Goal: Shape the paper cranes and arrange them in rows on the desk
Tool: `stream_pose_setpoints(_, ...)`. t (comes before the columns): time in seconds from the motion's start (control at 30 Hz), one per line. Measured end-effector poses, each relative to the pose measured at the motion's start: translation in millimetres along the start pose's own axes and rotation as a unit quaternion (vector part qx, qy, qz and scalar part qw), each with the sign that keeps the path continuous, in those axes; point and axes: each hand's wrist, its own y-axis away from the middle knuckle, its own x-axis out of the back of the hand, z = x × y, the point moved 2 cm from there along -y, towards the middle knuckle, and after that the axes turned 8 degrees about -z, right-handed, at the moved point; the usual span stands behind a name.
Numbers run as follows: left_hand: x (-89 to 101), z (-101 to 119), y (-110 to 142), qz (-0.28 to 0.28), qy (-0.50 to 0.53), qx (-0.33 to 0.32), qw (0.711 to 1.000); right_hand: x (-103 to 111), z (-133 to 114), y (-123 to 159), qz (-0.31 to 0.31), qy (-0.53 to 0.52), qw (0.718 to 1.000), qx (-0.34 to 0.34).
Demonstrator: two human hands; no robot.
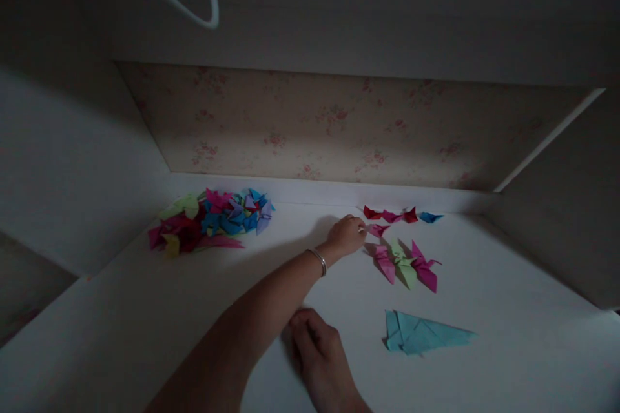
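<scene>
My left hand reaches across to the right, a bracelet on its wrist. Its fingertips are pinched at the end of a small pink folded paper piece lying on the white surface. Just behind that piece is a row of small folded papers, among them a red one and a blue one. Nearer me sit a pink paper crane, a light green paper crane and a magenta paper crane. Below my left forearm, my right hand rests with fingers curled; whatever they may hold is hidden.
A heap of colourful folded papers lies at the back left. On the right lies a flat teal folded paper. White side walls and a floral back panel enclose the white surface. A white cable hangs above.
</scene>
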Motion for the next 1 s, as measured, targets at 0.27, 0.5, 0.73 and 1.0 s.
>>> stream_pose_setpoints(0.27, 57.3, -11, 131, -0.003, 0.204, 0.024, 0.979, 0, -4, 3, -0.012, 0.018, 0.999, 0.032)
stream_pose_setpoints(0.5, 53.3, -20, 241, 0.022, 0.274, 0.045, 0.960, -2, -9, 8, -0.018, 0.099, 0.989, 0.106)
stream_pose_setpoints(0.73, 19.5, -19, 267, 0.080, 0.333, 0.081, 0.936, -4, -3, 12, -0.001, 0.218, 0.970, 0.107)
stream_pose_setpoints(1.0, 27.3, -26, 266, 0.038, 0.387, 0.062, 0.919, -4, -4, 15, -0.036, 0.195, 0.971, 0.130)
